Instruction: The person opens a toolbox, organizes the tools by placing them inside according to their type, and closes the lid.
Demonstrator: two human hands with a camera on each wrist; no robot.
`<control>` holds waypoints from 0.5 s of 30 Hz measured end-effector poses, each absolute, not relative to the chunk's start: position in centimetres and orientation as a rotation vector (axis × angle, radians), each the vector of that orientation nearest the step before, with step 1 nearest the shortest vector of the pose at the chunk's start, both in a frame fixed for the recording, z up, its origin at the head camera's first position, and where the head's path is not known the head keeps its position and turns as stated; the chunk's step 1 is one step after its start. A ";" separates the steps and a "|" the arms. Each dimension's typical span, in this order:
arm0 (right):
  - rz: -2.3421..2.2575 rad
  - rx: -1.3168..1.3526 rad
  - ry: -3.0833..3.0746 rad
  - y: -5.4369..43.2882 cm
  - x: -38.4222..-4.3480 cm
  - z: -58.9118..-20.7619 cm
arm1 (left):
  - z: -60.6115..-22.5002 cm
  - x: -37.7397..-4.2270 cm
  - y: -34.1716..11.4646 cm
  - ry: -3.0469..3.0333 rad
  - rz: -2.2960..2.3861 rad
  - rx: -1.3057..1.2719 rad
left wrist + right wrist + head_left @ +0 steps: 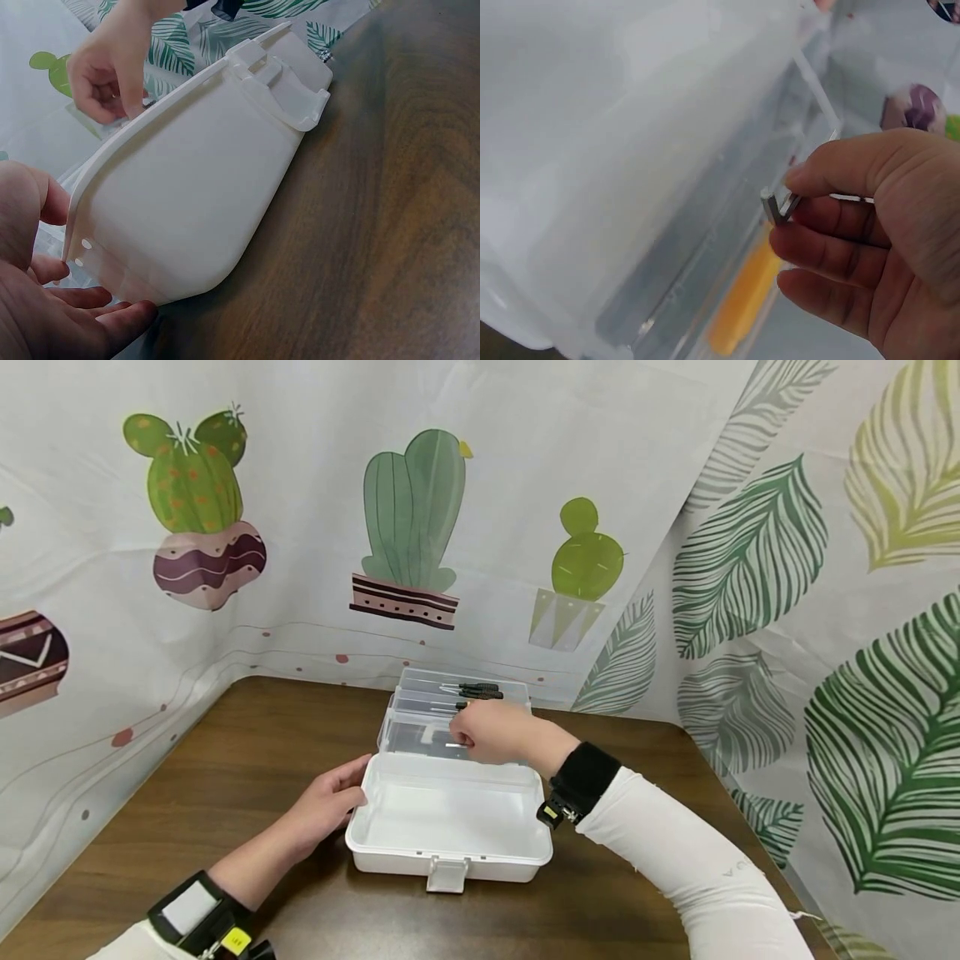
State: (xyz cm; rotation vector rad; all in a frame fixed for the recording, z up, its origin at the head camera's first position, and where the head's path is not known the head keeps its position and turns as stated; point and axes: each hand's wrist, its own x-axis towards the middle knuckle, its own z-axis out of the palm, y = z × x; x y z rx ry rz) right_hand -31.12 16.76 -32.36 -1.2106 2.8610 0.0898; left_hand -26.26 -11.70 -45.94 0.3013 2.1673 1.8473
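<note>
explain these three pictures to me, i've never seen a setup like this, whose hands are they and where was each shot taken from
There is no machine here: one person works with bare hands, wearing cameras. The wide picture comes from the head, looking forward and down. The other two come from the wrists, each close to that hand's work.

On the brown wood-grain table sits an open white plastic box with clear plastic trays spread out behind it. Slim tools with black handles lie in the trays. The left hand touches the box's left side. The right hand, above the trays, pinches a small bent grey metal rod, clearest in the right wrist picture. A blurred, long yellow-orange object shows lower in that picture.
</note>
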 end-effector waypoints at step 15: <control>0.286 -1.086 2.749 14.2 -31.9 -34.4 | -46.2 -26.4 -11.8 2.150 1.868 0.317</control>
